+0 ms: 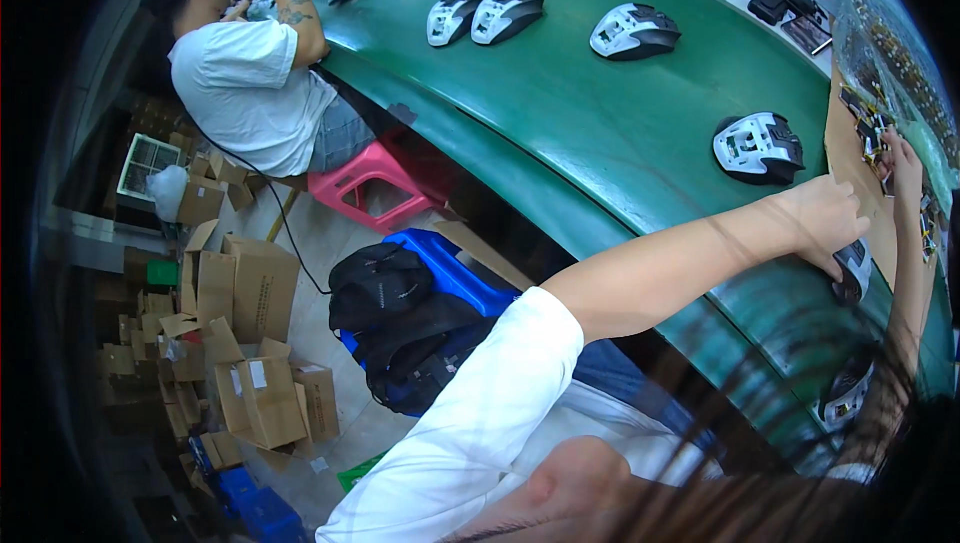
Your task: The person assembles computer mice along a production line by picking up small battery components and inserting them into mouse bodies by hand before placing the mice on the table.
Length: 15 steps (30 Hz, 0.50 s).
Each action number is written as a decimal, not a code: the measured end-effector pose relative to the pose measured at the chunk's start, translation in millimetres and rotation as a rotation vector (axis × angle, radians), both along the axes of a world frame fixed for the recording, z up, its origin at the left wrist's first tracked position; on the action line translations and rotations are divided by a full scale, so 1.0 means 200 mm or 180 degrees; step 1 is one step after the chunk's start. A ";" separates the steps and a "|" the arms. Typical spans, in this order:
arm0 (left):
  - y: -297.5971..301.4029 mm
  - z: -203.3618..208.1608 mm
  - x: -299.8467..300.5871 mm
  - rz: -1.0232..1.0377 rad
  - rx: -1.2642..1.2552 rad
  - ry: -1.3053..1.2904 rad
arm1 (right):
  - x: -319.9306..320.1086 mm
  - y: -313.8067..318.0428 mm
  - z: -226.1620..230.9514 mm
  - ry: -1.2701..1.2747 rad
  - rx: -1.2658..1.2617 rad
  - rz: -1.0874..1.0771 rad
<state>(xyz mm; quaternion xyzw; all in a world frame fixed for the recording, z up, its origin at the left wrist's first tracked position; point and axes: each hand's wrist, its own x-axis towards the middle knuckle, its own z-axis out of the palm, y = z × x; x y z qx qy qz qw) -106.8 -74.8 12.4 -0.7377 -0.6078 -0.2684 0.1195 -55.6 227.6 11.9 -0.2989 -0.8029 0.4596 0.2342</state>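
My left hand reaches across the green work surface, its fingers curled and its thumb against a white-and-black computer mouse. It grips that mouse from above and hides part of it. At the far right, my right hand is among small electronic parts in a cardboard tray. Its fingers are bent together, and what is between them is too small to make out. Another partly built mouse with an uncovered top lies just beyond my left hand. One more mouse sits nearer my body, behind blurred hair strands.
Several mice, such as this one, lie along the green belt. A clear plastic bag of parts borders the tray. A co-worker sits on a pink stool. A black backpack and cardboard boxes stand at left.
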 end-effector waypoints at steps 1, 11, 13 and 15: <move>0.00 -0.01 -0.01 0.0024 -0.0002 0.0034 | -0.04 -0.06 -0.01 -0.0027 0.0208 0.0001; -0.02 0.03 -0.02 -0.0234 0.0433 -0.0226 | 0.07 0.04 -0.13 -0.1322 0.1412 -0.0244; -0.01 0.03 -0.01 -0.0287 0.0141 -0.0498 | 0.10 -0.11 -0.06 -0.1333 0.1217 -0.0209; -0.07 0.01 -0.04 -0.0268 0.0128 -0.0533 | 0.04 -0.34 0.04 -0.1193 0.0723 -0.0049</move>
